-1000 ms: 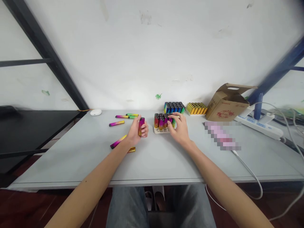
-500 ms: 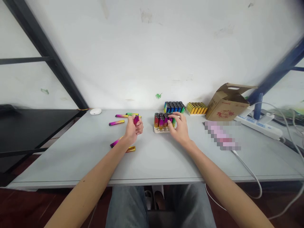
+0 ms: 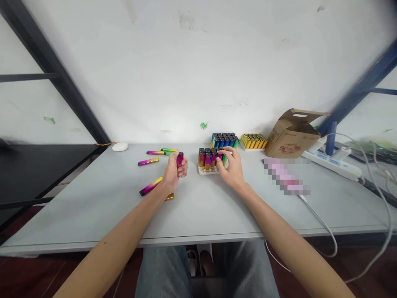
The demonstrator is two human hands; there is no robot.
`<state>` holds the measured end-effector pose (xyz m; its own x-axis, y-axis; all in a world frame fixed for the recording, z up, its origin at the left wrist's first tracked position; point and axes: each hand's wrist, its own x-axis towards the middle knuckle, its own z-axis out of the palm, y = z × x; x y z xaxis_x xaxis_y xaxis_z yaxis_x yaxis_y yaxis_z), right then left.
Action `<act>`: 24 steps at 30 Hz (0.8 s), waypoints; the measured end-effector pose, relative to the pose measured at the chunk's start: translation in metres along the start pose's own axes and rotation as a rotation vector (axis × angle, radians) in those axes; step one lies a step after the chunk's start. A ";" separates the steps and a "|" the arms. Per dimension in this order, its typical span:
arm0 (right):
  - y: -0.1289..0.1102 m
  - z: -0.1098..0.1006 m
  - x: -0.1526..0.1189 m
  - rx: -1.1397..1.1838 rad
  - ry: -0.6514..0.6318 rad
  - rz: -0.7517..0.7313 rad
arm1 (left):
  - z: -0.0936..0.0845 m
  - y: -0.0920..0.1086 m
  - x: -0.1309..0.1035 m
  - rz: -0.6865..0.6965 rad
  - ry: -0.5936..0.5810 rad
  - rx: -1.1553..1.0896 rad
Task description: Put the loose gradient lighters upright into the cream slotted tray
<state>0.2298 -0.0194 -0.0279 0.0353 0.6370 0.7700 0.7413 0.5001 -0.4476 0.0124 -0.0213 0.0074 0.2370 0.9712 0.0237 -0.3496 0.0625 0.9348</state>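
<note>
A: While my left hand (image 3: 174,174) keeps a closed grip on the magenta lighter (image 3: 180,159) above the tabletop (image 3: 201,207), what worries you?

B: My right hand (image 3: 231,167), fingers curled on the lighter tray (image 3: 208,169), could topple its neighbours.

A small workshop or packing station. A plain grey bench (image 3: 198,211) stands against a scuffed white wall (image 3: 198,62), with dark steel racking (image 3: 58,78) at the upper left of the frame. At centre sit 3 trays of lighters (image 3: 209,159), loose metal sleeves (image 3: 148,162) to their left, and a carton (image 3: 291,134) and power strip (image 3: 331,161) at right.
</note>
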 end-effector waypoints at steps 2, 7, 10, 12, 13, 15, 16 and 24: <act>0.000 0.000 0.000 -0.002 -0.007 0.000 | 0.001 -0.001 0.000 -0.011 -0.055 -0.036; -0.001 0.000 -0.001 -0.001 -0.008 0.000 | 0.004 -0.003 0.000 -0.093 -0.157 -0.130; -0.001 0.000 -0.001 0.002 -0.008 0.007 | 0.003 -0.003 0.001 -0.145 -0.165 -0.155; -0.001 0.000 0.000 0.005 -0.010 0.008 | 0.002 -0.002 0.001 -0.159 -0.151 -0.160; 0.000 0.000 0.000 0.006 -0.012 0.008 | 0.002 -0.002 0.001 -0.160 -0.140 -0.161; -0.001 -0.001 0.000 0.007 -0.016 0.011 | 0.003 -0.002 0.002 -0.159 -0.116 -0.157; -0.001 -0.001 0.000 0.007 -0.016 0.014 | 0.003 -0.002 0.002 -0.160 -0.105 -0.149; -0.002 -0.001 -0.001 0.011 -0.007 0.011 | 0.006 -0.003 0.002 -0.140 -0.032 -0.054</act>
<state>0.2291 -0.0211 -0.0276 0.0389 0.6466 0.7619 0.7333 0.4995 -0.4613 0.0190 -0.0213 0.0067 0.3158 0.9442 -0.0935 -0.3593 0.2102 0.9092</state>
